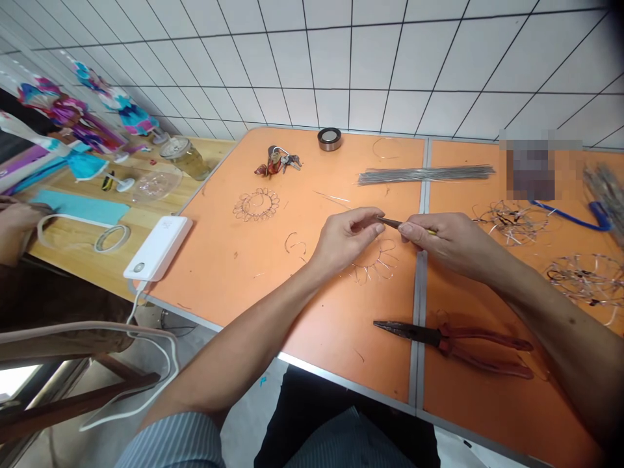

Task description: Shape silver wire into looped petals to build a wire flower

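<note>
My right hand [439, 240] is closed around a slim dark pointed tool [390, 223], with a bit of yellow showing at its back end. The tool's tip meets the fingertips of my left hand [344, 237]. That hand is pinched, and what lies between its fingers is too small to make out. Just below the hands is a looped copper-coloured wire ring [377, 265]; whether it hangs from my fingers or lies on the table I cannot tell. Red-handled long-nose pliers [453, 341] rest nearer to me. A curved wire piece [295, 244] lies left of my left hand.
On the orange table [273, 299] are another looped wire ring [256, 205], keys [279, 161], a tape roll [329, 139] and a bundle of straight wires [426, 174]. Tangled wire [585, 276] sits at right. A white power strip [158, 248] and another person's hand [22, 224] are at left.
</note>
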Demonstrator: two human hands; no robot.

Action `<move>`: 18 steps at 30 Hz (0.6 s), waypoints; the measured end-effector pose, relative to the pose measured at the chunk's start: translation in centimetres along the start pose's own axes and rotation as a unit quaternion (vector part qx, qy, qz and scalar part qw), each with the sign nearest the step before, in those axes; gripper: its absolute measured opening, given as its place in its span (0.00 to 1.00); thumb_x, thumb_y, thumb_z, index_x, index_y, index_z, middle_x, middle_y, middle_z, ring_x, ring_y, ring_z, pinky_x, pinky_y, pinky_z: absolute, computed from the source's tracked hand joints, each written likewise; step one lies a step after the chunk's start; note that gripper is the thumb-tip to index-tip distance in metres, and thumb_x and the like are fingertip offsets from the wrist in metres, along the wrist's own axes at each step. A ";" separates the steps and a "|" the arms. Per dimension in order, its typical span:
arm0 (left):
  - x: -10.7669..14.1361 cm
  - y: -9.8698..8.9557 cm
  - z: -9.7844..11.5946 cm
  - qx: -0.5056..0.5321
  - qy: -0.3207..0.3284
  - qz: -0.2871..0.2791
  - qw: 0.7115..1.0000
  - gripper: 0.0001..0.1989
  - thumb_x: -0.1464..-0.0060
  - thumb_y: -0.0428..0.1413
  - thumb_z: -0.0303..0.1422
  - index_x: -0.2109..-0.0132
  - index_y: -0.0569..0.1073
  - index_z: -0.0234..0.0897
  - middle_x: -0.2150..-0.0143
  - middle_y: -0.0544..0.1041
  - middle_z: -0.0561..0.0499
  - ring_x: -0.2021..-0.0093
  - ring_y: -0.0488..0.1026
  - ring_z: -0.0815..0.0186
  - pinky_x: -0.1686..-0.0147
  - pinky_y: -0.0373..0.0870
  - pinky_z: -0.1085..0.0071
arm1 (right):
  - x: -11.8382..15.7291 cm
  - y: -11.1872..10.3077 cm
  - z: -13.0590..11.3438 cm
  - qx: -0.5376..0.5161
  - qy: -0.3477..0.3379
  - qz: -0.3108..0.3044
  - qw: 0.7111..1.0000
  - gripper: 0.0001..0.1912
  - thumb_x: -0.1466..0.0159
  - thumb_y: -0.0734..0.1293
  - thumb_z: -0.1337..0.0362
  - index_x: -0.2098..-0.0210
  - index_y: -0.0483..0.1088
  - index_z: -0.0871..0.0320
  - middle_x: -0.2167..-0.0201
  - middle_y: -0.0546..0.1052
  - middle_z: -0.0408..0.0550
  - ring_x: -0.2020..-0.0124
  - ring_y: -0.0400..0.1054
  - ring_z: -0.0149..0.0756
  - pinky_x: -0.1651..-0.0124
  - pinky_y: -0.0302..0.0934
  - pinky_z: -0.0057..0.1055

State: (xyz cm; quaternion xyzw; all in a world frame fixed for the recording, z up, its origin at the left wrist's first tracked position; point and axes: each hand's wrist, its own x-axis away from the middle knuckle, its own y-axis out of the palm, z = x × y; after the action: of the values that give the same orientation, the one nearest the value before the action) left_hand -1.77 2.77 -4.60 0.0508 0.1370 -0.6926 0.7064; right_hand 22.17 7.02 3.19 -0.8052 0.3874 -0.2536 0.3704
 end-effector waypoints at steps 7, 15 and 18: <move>0.2 -0.2 0.0 -0.081 0.020 0.034 0.996 0.10 0.29 0.63 0.34 0.50 0.91 0.41 0.53 0.92 0.47 0.54 0.87 0.60 0.50 0.79 0.64 | 0.1 0.7 -0.1 -0.004 -0.008 0.004 1.000 0.31 0.22 0.57 0.34 0.69 0.66 0.51 0.74 0.67 0.42 0.71 0.61 0.39 0.63 0.52 0.39; 0.3 0.0 0.1 -0.094 -0.012 0.058 0.994 0.10 0.31 0.64 0.33 0.52 0.92 0.42 0.56 0.92 0.48 0.55 0.87 0.60 0.50 0.79 0.63 | 0.3 1.1 -0.6 0.006 -0.027 0.031 0.999 0.31 0.21 0.58 0.36 0.71 0.63 0.51 0.75 0.65 0.42 0.71 0.60 0.39 0.63 0.50 0.38; 0.4 0.0 0.1 -0.101 -0.023 0.060 0.993 0.10 0.31 0.64 0.35 0.52 0.92 0.42 0.57 0.91 0.48 0.56 0.86 0.59 0.51 0.79 0.63 | 0.3 1.2 -0.9 0.009 -0.030 0.043 0.999 0.30 0.22 0.58 0.38 0.72 0.63 0.51 0.76 0.64 0.42 0.72 0.59 0.38 0.63 0.50 0.38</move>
State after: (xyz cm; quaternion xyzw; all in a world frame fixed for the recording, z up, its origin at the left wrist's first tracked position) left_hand -1.74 2.37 -4.55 -0.0287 0.1861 -0.6324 0.7514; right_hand 21.18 5.88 2.80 -0.7917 0.4080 -0.2166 0.3997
